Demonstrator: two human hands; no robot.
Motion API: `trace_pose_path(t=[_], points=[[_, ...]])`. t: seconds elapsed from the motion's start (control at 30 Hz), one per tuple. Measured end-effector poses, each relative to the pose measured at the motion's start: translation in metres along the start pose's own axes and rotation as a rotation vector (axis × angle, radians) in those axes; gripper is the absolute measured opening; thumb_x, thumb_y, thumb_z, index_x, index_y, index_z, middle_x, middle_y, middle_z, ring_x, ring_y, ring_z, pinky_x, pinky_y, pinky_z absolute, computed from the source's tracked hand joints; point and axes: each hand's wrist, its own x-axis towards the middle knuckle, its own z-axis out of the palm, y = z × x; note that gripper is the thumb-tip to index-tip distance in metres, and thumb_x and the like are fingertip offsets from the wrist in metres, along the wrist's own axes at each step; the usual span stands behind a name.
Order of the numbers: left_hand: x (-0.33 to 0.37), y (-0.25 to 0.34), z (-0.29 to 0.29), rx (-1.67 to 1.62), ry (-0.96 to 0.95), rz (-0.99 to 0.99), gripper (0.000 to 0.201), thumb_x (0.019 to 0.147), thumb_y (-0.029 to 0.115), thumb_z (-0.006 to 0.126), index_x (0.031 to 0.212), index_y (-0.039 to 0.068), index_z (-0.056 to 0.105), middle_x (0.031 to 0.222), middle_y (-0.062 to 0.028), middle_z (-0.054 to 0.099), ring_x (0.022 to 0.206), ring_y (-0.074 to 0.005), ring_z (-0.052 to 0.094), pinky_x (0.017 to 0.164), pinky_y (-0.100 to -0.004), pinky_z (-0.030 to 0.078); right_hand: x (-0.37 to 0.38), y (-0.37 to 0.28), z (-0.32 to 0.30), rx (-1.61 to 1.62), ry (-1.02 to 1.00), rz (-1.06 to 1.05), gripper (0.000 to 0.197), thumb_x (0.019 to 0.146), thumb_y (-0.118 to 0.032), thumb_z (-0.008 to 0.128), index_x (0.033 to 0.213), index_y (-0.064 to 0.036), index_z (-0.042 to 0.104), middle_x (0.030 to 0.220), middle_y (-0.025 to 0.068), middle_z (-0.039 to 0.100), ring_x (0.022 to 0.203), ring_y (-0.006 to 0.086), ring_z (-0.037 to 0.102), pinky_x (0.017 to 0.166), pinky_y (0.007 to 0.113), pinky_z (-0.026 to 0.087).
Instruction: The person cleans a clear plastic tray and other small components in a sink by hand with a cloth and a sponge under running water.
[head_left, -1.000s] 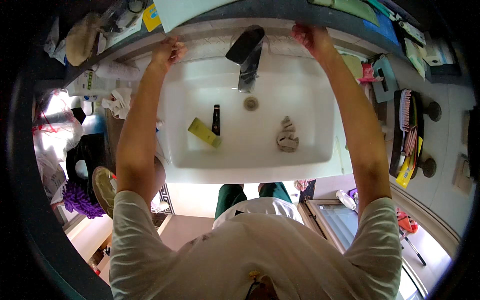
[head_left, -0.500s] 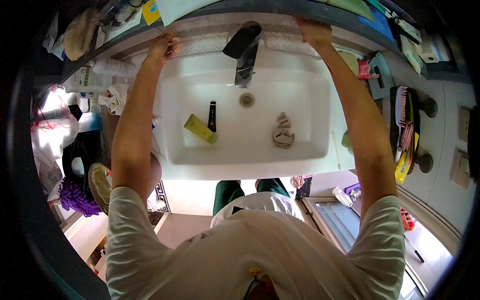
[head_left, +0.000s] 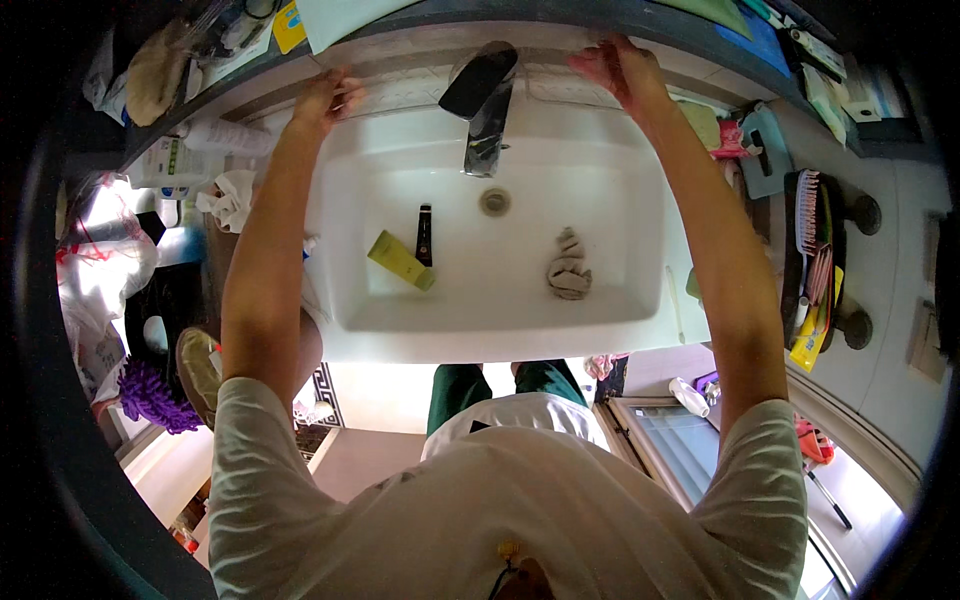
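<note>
Both arms reach over the white sink (head_left: 480, 318) to its far rim. My left hand (head_left: 328, 96) is beside the back left corner, its fingers loosely apart and nothing visible in them. My right hand (head_left: 618, 72) is over the back ledge, right of the black faucet (head_left: 487, 125), with fingers spread and nothing seen in them. Below the hands, in the basin, lie a yellow-green squeeze tube (head_left: 400, 261), a slim black device or tube (head_left: 425, 235) and a crumpled grey-beige cloth (head_left: 569, 267). A round drain (head_left: 494, 202) sits under the spout.
A dark shelf (head_left: 560, 22) crosses above the far rim. White bottles (head_left: 225, 135) and crumpled tissue (head_left: 232, 200) stand at the left. On the right wall hangs a holder with a pink hairbrush (head_left: 806, 212). A purple chenille cloth (head_left: 155, 397) hangs at the lower left.
My right hand has shifted left toward the faucet, and more of its fingers show. The left hand stays nearly in place. The view has shifted slightly.
</note>
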Motion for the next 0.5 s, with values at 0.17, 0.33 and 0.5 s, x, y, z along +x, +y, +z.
trace_pose_path(t=[0.17,0.33,0.5], points=[[-0.004,0.001,0.009,-0.032,-0.041,0.013,0.017,0.087,0.020,0.045,0.087,0.003,0.046,0.062,-0.0063,0.051,0.044,-0.0109,0.045,0.034,-0.0217,0.029,-0.030,0.010,-0.006,-0.309,0.288,-0.082,0.028,0.078,-0.022,0.057,0.094,-0.0009,0.050,0.079,0.0087,0.057,0.069,0.0206,0.058,0.061,0.026,0.049],[-0.002,0.000,-0.004,-0.015,-0.205,0.035,0.016,0.087,0.019,0.045,0.089,0.003,0.046,0.066,-0.0060,0.053,0.048,-0.0113,0.047,0.036,-0.0231,0.032,-0.029,0.035,-0.044,-0.845,0.546,-0.592,0.035,0.072,-0.021,0.065,0.096,-0.0013,0.050,0.083,0.0081,0.054,0.068,0.0197,0.054,0.061,0.028,0.045],[0.001,0.001,-0.011,-0.057,-0.191,0.011,0.015,0.087,0.018,0.045,0.090,0.003,0.049,0.073,-0.0056,0.056,0.063,-0.0125,0.054,0.044,-0.0201,0.038,-0.026,0.050,-0.057,-0.908,0.733,-0.631,0.047,0.071,-0.018,0.065,0.104,0.0049,0.041,0.092,0.0165,0.051,0.067,0.0285,0.056,0.065,0.036,0.048]])
